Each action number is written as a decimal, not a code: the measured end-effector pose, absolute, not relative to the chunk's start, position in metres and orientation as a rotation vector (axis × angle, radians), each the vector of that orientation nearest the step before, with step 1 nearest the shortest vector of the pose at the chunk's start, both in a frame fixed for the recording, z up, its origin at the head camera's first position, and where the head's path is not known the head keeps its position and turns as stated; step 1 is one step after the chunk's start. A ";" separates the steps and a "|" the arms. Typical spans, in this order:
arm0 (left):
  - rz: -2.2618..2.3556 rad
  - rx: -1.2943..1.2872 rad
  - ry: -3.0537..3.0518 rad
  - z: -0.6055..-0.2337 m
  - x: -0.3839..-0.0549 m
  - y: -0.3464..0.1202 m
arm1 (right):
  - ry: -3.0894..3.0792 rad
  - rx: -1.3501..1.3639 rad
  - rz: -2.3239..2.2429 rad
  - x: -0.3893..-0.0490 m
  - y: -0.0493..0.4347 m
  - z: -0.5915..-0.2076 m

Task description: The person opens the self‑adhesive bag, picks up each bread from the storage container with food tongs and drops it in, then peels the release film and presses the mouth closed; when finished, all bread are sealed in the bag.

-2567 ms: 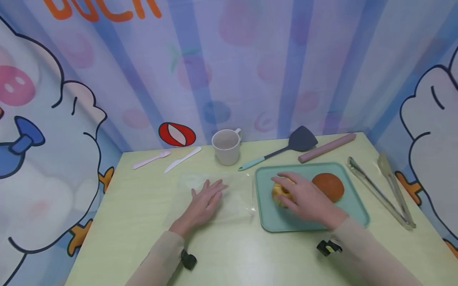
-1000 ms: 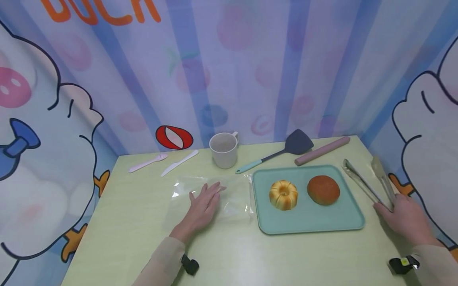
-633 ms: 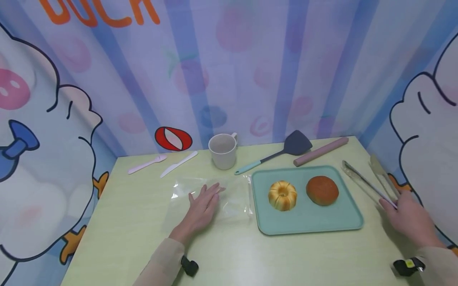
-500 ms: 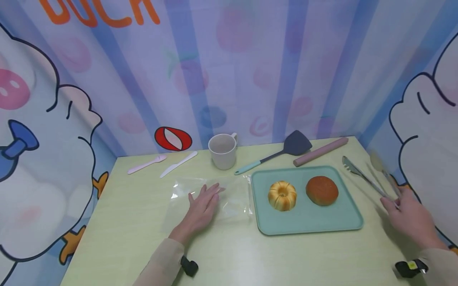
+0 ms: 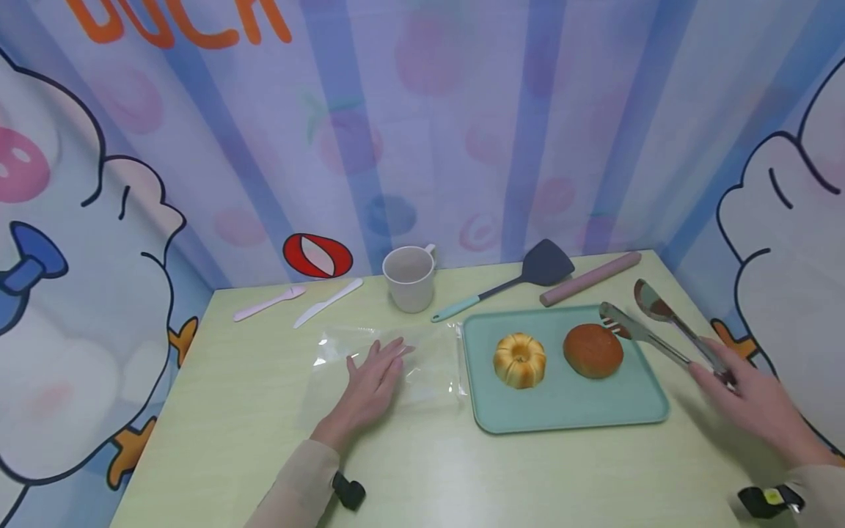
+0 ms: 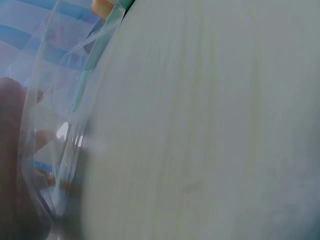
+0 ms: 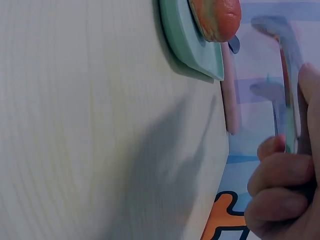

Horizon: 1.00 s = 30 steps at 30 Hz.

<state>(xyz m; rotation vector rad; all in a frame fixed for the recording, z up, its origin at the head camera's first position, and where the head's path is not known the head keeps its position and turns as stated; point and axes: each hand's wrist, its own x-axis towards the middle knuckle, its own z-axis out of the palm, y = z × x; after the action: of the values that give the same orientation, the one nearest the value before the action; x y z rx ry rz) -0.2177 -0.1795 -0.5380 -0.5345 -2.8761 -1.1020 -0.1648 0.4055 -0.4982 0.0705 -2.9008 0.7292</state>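
Observation:
My left hand (image 5: pixel 372 385) rests on a clear plastic bag (image 5: pixel 432 378), fingers extended. In the left wrist view the bag's film (image 6: pixel 55 115) crosses in front of the hand. At the right, my right hand (image 5: pixel 755 400) grips metal tongs (image 5: pixel 660 345) near their joined end. Their two tips stand apart, one overlapping the top right of a round brown bun (image 5: pixel 591 358), the other past the tray's corner. The right wrist view shows curled fingers (image 7: pixel 280 170) around the raised tongs. A golden ring-shaped bread (image 5: pixel 520 367) sits left of the bun on the green tray (image 5: pixel 568 419).
Along the back lie a pink fork (image 5: pixel 271 303), a white knife (image 5: pixel 328 303), a spatula (image 5: pixel 544 264) and a mauve rod (image 5: pixel 590 279). A pale mug (image 5: pixel 411 282) stands among them. A printed curtain (image 5: pixel 422 147) rises behind the table.
My right hand has left the ring-shaped bread, taken hold of the tongs at the right, lifted them and swung their tips left over the tray. My left hand has stayed on the bag.

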 end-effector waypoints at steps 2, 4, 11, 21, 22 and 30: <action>-1.103 -0.531 -2.879 -0.538 -0.218 -0.179 | -2.895 0.134 0.760 -0.163 0.404 -0.499; -1.104 -0.526 -2.882 -0.538 -0.217 -0.179 | -2.903 0.191 0.784 -0.161 0.402 -0.500; -1.110 -0.527 -2.873 -0.537 -0.217 -0.178 | -2.947 0.259 0.829 -0.154 0.397 -0.500; -1.099 -0.524 -2.879 -0.538 -0.218 -0.178 | -2.927 0.331 0.833 -0.156 0.396 -0.508; -1.100 -0.524 -2.881 -0.538 -0.218 -0.178 | -2.936 0.338 0.833 -0.156 0.396 -0.509; -1.100 -0.524 -2.881 -0.538 -0.218 -0.178 | -2.989 0.373 0.743 -0.160 0.399 -0.515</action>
<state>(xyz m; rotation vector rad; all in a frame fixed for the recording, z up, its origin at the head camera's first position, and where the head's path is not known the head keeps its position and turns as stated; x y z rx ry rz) -0.2181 -0.1782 -0.5380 -0.5244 -2.8807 -1.1001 -0.1595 0.3991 -0.5155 0.3731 -2.9889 0.7428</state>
